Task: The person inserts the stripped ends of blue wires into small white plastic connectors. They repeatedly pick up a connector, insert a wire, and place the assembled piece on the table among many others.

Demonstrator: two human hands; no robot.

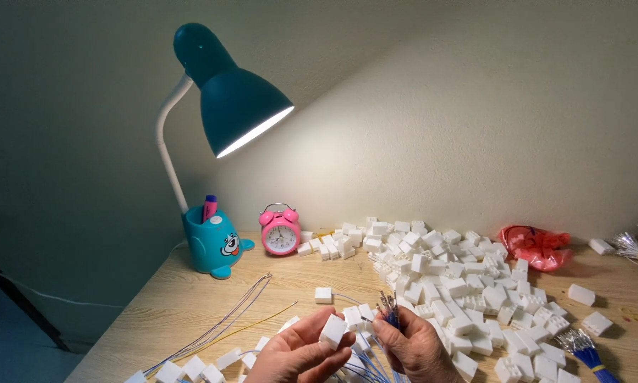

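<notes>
Two hands: mine, low centre of frame.
Left hand (301, 351): grip closed on a white connector block (332, 331).
Right hand (418, 349): grip pinching a bundle of blue wires (390, 312).
Counter (191, 305): white block pile (461, 284) centre-right.
Far: pink alarm clock (280, 231), teal lamp (220, 92) upper left.

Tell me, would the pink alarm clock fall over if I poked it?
Probably yes. The pink alarm clock stands upright on what look like small feet, so a poke near its top could tip it. Its round body might then roll a little on the wooden table. It looks small, so likely light.
</notes>
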